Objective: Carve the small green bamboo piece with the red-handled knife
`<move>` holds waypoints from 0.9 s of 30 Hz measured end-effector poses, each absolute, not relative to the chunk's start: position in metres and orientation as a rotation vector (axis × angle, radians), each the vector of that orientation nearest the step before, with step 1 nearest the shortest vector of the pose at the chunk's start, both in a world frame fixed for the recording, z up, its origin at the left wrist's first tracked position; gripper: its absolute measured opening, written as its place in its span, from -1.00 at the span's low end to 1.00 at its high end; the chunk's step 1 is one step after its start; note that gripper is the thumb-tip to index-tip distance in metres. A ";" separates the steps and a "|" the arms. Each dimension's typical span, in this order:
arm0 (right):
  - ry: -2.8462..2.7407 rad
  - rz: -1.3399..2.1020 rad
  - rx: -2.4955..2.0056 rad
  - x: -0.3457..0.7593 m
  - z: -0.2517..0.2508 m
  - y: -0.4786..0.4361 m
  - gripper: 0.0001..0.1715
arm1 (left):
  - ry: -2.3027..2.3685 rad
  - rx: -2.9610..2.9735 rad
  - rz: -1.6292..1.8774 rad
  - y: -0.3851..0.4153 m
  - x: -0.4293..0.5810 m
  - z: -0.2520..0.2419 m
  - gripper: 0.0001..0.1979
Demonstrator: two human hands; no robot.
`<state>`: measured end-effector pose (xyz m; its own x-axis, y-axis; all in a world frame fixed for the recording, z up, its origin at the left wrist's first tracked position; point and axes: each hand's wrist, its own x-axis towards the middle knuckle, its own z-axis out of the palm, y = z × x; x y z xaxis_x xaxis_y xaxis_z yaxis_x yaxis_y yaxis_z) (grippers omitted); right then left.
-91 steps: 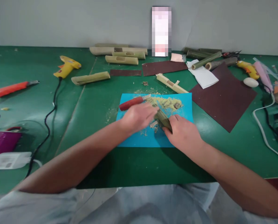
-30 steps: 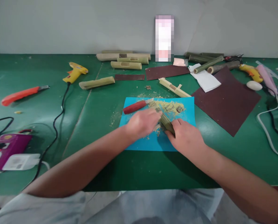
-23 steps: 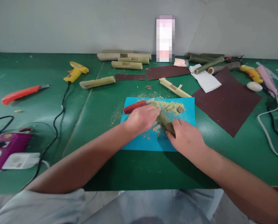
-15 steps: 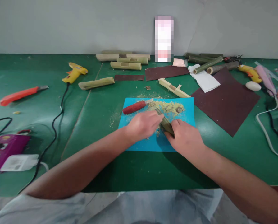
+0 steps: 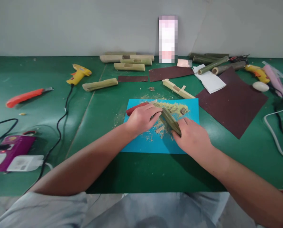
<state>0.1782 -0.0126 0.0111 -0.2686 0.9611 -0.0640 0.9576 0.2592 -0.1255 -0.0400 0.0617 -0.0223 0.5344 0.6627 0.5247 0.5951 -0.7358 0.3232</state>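
Over a blue sheet [image 5: 143,146] on the green table, my right hand [image 5: 194,138] is closed round the near end of a short dark-green bamboo piece [image 5: 171,120], which tilts up and away to the left. My left hand [image 5: 142,118] is closed, fingers curled at the bamboo's far end; what it grips is hidden. A red-handled knife [image 5: 133,109] lies on the sheet just behind the left hand. Pale shavings [image 5: 174,107] are heaped on the sheet's far part and scattered under the bamboo.
Dark sandpaper sheets [image 5: 231,99] lie to the right, cut bamboo tubes [image 5: 129,66] along the back. A yellow glue gun [image 5: 78,74] with a black cord and an orange cutter [image 5: 25,96] lie at left, a purple box [image 5: 6,152] at near left. Cables and a second glue gun [image 5: 256,72] crowd the right edge.
My left hand has slid back and forth along the bamboo and now sits farther up, by the knife. More of the bamboo shows, and more shavings lie beneath it.
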 end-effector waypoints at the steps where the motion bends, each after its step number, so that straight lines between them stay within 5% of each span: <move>1: -2.475 0.224 -1.884 0.178 0.011 -0.013 -0.80 | 1.106 2.613 0.986 0.062 -0.039 -0.022 -0.77; 12: -2.507 0.266 -1.871 0.177 0.012 -0.014 -0.76 | 1.214 1.307 0.958 0.062 -0.025 0.000 -0.71; 27: -2.523 0.184 -1.894 0.178 0.011 -0.012 -0.78 | 1.259 2.236 0.955 0.058 -0.031 -0.015 -0.82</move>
<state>0.1775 -0.0124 0.0105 -0.2815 0.9558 -0.0844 0.9580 0.2749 -0.0816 -0.0312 0.0583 -0.0146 0.3606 0.8577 0.3664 0.5841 -0.5139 0.6282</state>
